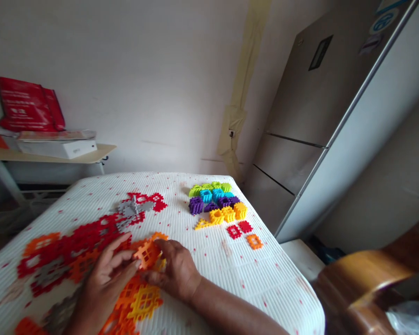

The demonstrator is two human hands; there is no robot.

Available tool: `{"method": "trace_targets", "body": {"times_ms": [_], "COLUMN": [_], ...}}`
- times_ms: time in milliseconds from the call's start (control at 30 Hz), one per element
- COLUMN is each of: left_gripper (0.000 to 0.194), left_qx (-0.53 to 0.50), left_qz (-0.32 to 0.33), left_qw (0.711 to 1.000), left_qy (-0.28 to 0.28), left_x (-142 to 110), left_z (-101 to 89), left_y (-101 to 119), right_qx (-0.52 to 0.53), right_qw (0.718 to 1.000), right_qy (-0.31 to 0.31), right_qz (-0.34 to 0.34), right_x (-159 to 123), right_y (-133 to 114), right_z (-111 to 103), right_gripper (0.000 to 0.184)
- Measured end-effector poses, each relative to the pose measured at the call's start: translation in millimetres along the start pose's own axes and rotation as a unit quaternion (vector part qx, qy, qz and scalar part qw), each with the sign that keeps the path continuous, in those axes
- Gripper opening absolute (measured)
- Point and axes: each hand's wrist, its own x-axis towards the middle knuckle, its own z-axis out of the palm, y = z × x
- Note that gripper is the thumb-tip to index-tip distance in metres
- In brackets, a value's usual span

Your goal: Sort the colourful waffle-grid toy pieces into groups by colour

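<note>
An orange interlocking plastic tile [148, 254] with a grid centre and notched edges is between my hands, above the pile. My left hand [106, 279] has its thumb and index finger at the tile's left edge, its other fingers loosely curled. My right hand [176, 270] grips the right side between thumb and fingers, which partly hide it. Below my hands lie more orange tiles [127, 295] and a yellow tile [145, 302]. To the left spread red tiles [101, 228] and grey gear-like pieces [50, 272].
Stacked yellow tiles [240, 211], purple tiles [196, 205], blue tiles [206, 195] and green tiles [225, 187] stand at the back right. Nearby lie two red tiles and a lone orange tile [254, 241]. A fridge [296, 102] and wooden chair [363, 279] flank the white table [258, 288].
</note>
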Motion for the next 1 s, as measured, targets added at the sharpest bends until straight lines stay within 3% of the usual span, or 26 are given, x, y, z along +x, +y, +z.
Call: {"method": "trace_targets", "body": {"times_ms": [200,433,533,667,800,1000], "left_gripper": [0.063,0.047,0.039,0.026,0.025,0.024], "left_qx": [-0.025,0.003,0.001,-0.003,-0.003,0.011], "left_qz": [-0.045,-0.044,-0.03,-0.02,-0.022,0.004], "left_qw": [0.998,0.998,0.999,0.999,1.0,1.0], "left_qy": [-0.037,-0.034,-0.043,-0.047,-0.021,-0.021], "left_x": [-0.5,-0.3,0.3,1.6,2.3,-1.2], "left_z": [4.6,2.1,2.2,0.6,-1.4,1.0], "left_y": [-0.5,4.6,4.0,-0.1,-1.8,3.8], "right_qx": [-0.009,-0.042,-0.041,0.009,0.056,0.031], "right_qw": [0.999,0.984,0.979,0.987,0.99,0.994], "right_qy": [0.031,0.051,0.057,0.093,0.12,0.091], "right_qz": [0.01,-0.165,-0.191,-0.134,-0.054,-0.049], "right_x": [1.8,3.7,4.2,2.4,-0.8,-1.6], "right_y": [-1.5,9.2,11.9,12.3,8.9,-3.6], "right_z": [1.1,-3.3,-1.6,-0.6,-0.6,4.9], "right_gripper": [0.065,0.052,0.051,0.051,0.041,0.049]}}
